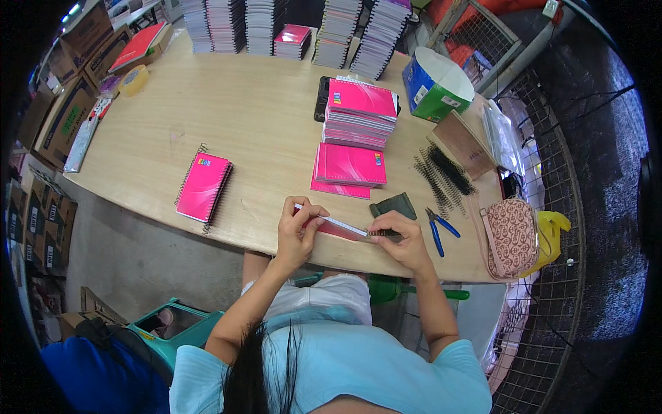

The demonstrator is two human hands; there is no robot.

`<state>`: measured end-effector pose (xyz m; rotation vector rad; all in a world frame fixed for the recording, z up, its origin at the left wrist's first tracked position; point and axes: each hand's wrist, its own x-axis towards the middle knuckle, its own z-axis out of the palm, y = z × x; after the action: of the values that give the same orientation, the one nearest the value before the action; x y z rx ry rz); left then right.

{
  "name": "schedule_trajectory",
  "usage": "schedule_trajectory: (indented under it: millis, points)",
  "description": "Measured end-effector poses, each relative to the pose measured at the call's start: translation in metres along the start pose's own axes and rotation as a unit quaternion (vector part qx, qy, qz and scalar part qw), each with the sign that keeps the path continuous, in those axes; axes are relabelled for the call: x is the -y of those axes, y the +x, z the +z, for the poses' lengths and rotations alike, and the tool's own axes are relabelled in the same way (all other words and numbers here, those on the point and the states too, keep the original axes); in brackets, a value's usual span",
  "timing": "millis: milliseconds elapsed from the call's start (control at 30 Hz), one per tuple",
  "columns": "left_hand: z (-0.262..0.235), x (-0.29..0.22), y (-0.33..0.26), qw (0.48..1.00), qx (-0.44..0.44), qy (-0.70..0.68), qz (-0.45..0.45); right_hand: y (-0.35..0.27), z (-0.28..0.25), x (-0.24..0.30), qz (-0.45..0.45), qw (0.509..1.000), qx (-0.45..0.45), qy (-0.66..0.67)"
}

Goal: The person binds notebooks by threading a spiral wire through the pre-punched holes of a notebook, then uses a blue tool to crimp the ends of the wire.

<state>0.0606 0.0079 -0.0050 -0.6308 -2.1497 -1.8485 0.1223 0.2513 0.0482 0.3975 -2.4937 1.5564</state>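
Observation:
Near the front edge of the table, my left hand is closed on one end of a small pink notebook, tilted so its page edge faces up. At its other end, my right hand pinches a dark spiral binding coil against the notebook's corner. How far the coil is threaded cannot be made out. Just beyond my right hand lies a dark green-grey block. Blue-handled cutting pliers rest to its right. Past my hands sit pink notebook stacks, and several coil-bound pink notebooks lie to the left.
Loose black coils lie at the right, by a wooden piece, a patterned pink bag and a cut-open blue-green box. Tall stacks of bound notebooks line the far edge. A tape roll sits far left.

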Motion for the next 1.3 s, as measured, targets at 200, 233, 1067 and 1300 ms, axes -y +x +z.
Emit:
schedule_trajectory:
  millis: [200, 233, 1067, 1300]
  points:
    - [0.005, 0.004, -0.004, 1.0, -0.022, -0.006, -0.005, 0.001, 0.004, 0.011, 0.004, 1.0, 0.015, -0.01]
    - [0.005, 0.003, -0.004, 1.0, -0.022, -0.007, -0.006, 0.001, 0.005, 0.013, -0.007, 1.0, 0.011, -0.027]
    - [0.009, 0.0, -0.01, 0.999, -0.021, 0.005, 0.026, -0.005, 0.031, 0.035, -0.042, 0.96, -0.027, -0.277]
    - [0.009, 0.006, -0.015, 0.999, -0.018, 0.005, 0.031, 0.007, 0.006, 0.02, -0.033, 0.929, -0.024, -0.369]
